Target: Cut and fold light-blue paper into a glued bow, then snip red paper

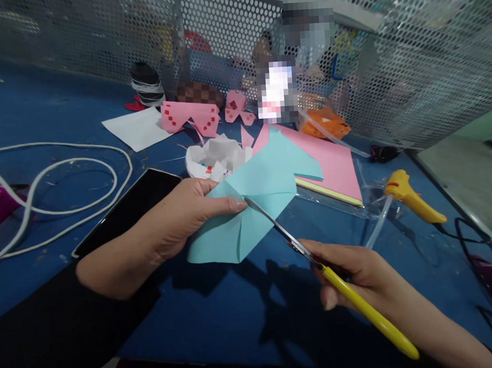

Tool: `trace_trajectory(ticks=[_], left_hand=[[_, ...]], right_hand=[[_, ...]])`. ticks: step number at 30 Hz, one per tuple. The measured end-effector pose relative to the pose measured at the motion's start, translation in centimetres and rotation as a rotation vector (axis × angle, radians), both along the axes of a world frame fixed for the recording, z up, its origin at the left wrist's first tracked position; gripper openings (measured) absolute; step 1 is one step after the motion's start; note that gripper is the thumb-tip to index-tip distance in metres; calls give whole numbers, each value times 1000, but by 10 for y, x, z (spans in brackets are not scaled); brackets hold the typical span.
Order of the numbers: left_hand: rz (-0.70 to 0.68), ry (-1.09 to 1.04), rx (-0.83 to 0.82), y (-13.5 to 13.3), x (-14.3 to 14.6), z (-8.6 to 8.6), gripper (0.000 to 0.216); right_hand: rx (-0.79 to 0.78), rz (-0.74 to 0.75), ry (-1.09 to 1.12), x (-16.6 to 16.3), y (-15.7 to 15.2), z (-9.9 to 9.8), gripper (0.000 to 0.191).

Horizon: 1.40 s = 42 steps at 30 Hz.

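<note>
A creased light-blue sheet of paper [266, 171] is held up above the table, with cut edges and points at its far side. My left hand [197, 209] pinches it near the middle, thumb on top and the other fingers hidden beneath. In my right hand [351, 272] is a pair of scissors [362, 304] with yellow handles. Their metal blades reach the paper close to my left thumb; the tips are partly hidden, so I cannot tell how far they cut in. Behind the paper stands a white crumpled container [196, 158] holding small red and blue scraps.
Pink paper sheets [331, 156] lie behind the blue one. A yellow glue gun [413, 196] rests at right, its black cord trailing. A dark tablet [134, 207] and white cable [116, 181] lie left. Pink cut-outs [189, 116] and a lit phone [276, 90] stand before the perforated metal panel [220, 30].
</note>
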<state>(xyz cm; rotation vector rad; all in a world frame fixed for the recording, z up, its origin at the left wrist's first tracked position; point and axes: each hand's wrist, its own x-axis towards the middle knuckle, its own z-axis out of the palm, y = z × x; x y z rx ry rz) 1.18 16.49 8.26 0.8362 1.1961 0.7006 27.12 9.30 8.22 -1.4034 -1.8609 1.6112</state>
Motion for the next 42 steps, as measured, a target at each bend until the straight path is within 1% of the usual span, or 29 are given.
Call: trace_trajectory(ticks=[9, 12, 14, 17, 19, 21, 24, 26, 28, 31, 33, 37, 39, 42], left_hand=[[-16, -23, 4, 0, -1, 0, 12], [-13, -27, 6, 0, -1, 0, 11], [-11, -27, 8, 1, -2, -1, 11], [-6, -34, 5, 1, -1, -1, 12], [0, -42, 1, 1, -1, 0, 11], [6, -43, -2, 0, -1, 2, 10], [19, -30, 10, 1, -3, 3, 10], [31, -19, 28, 2, -4, 4, 11], [48, -18, 54, 3, -6, 4, 12], [69, -18, 107, 4, -8, 3, 13], [66, -2, 136, 5, -9, 2, 15], [33, -4, 153, 4, -11, 1, 23], [18, -9, 157, 4, -11, 0, 26], [9, -11, 163, 3, -11, 0, 27]], right_hand=[[-5, 5, -20, 0, 1, 1, 40], [-39, -11, 4, 2, -1, -3, 41], [-79, -29, 52, 5, -2, -5, 53], [-118, -29, 90, 10, -3, -6, 78], [-105, -14, 68, 14, -2, -5, 86], [-67, 0, 30, 17, -1, -4, 89], [-25, -6, -28, 20, 2, 2, 90], [-23, -25, -49, 24, 3, 7, 86], [-21, -53, -71, 29, 2, 12, 81], [11, -106, -109, 42, 0, 15, 81], [23, -148, -101, 50, -3, 13, 82], [-34, -209, -1, 54, -9, 4, 76], [-45, -206, 45, 50, -11, 2, 78], [-26, -179, 110, 41, -10, 0, 90]])
